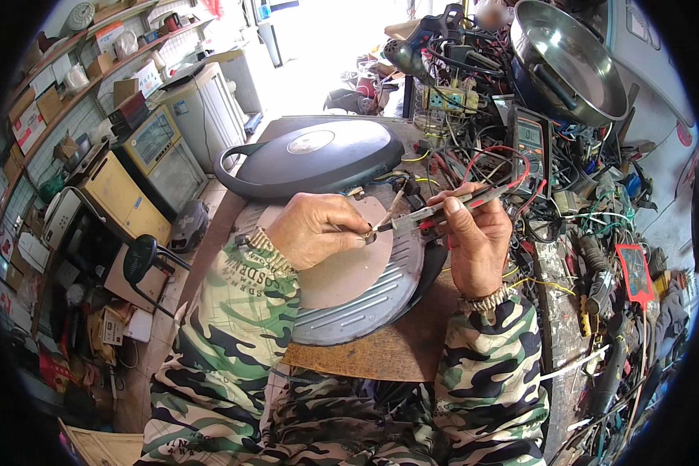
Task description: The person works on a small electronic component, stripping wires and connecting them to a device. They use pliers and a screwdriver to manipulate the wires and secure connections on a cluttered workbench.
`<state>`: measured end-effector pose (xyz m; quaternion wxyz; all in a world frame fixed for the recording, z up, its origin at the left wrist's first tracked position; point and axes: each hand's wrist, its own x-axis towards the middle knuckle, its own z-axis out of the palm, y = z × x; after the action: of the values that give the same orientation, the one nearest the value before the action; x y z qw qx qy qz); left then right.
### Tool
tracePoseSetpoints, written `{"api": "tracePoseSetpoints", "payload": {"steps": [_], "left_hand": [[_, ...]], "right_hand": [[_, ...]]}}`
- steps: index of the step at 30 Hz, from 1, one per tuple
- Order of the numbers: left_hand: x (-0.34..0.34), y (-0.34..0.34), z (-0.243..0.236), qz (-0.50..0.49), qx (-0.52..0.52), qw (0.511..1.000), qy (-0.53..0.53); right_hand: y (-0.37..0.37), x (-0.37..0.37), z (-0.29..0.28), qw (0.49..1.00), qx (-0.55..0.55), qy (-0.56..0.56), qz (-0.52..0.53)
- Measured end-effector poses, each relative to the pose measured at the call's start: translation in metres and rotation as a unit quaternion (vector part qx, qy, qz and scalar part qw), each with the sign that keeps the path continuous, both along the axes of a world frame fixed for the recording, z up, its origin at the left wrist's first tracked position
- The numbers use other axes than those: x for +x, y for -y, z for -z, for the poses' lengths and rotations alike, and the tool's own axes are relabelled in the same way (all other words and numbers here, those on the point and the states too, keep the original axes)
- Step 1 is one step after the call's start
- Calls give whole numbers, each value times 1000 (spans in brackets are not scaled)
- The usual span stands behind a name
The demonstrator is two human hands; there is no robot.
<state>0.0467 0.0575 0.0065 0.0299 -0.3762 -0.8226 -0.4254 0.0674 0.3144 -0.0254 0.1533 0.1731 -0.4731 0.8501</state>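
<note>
Near the middle of the head view, my left hand pinches a small part that its fingertips mostly hide. Two test probes, red and black, lie in my right hand, held somewhat like chopsticks. Their tips point left and meet the small part or come very close to it. Beneath both hands is the ridged grey plate of an opened round appliance, with a flat pinkish-beige sheet on it. Behind my hands sits a dark oval lid with a loop handle.
A multimeter stands to the right, red lead curving from it. Tangled wires and tools crowd the right bench. A steel pan rests at the far right. Left are shelves, cabinets and a dark stool.
</note>
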Motion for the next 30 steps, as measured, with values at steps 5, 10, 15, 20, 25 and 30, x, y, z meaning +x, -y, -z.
{"api": "tracePoseSetpoints", "payload": {"steps": [5,10,15,20,25,30], "left_hand": [[-5,-8,2,10,1,1000,0],[4,-2,-3,-16,-18,1000,1],[-2,-4,3,2,-6,1000,-20],[1,-4,-1,-18,-22,999,18],[4,-3,-4,-20,-24,999,14],[-1,-3,1,-10,-18,1000,8]], "right_hand": [[-6,1,-1,1000,16,-3,9],[1,3,-5,999,39,-32,9],[1,3,-5,998,41,-27,24],[3,3,-3,998,50,-24,37],[5,3,-5,998,35,-31,39],[2,4,-5,998,57,-16,35]]}}
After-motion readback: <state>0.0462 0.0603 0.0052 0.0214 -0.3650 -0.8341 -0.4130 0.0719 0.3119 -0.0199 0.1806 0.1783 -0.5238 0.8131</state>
